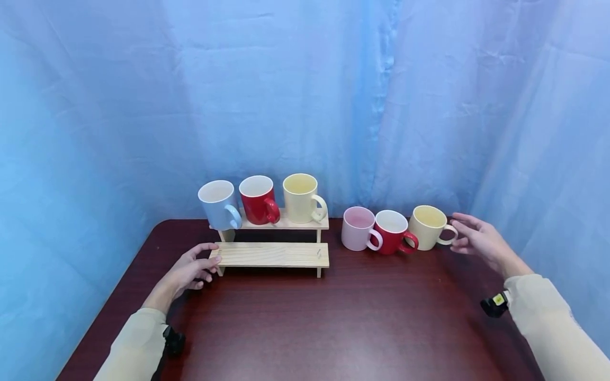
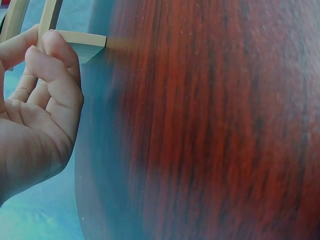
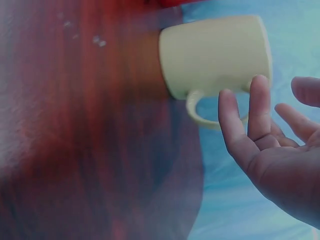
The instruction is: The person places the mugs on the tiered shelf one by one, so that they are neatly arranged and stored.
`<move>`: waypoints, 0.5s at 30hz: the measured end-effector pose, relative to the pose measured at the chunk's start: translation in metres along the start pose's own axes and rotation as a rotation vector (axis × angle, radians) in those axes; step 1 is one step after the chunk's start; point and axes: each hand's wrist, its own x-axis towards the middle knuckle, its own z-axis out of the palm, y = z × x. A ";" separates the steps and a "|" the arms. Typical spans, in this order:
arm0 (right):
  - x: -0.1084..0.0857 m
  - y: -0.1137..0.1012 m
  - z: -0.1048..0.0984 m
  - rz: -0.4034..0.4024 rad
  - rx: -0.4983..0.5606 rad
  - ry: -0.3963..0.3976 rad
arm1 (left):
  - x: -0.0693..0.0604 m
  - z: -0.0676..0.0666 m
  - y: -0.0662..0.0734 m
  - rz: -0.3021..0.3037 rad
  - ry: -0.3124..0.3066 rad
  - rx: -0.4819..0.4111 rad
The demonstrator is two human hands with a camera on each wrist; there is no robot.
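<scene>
A two-step wooden rack (image 1: 271, 255) stands on the table, and my left hand (image 1: 193, 270) pinches the left end of its lower board. In the left wrist view, the left hand's (image 2: 45, 110) fingers are bent against the pale wood (image 2: 82, 38). The upper step carries a light blue mug (image 1: 218, 206), a red mug (image 1: 256, 203) and a yellow mug (image 1: 297, 203). On the right, my right hand (image 1: 481, 243) is beside the handle of another yellow mug (image 1: 424, 230), its fingers spread and not wrapped round it. The right wrist view shows this yellow mug (image 3: 215, 57) just past the fingertips.
A pink mug (image 1: 356, 233) and a second red mug (image 1: 388, 241) stand on the dark reddish table (image 1: 333, 323), in a row with the right yellow mug and close together. Blue curtains (image 1: 286, 95) hang behind and along both sides.
</scene>
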 end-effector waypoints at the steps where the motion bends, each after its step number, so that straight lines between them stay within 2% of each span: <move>1: 0.000 0.003 0.000 0.014 -0.011 -0.003 | 0.000 0.000 0.000 0.001 0.001 0.002; 10: 0.001 0.027 -0.004 0.064 -0.044 -0.047 | 0.002 0.002 0.002 0.011 -0.002 -0.001; 15: 0.006 0.034 -0.001 0.064 -0.157 -0.045 | 0.004 0.000 0.001 0.000 0.004 -0.009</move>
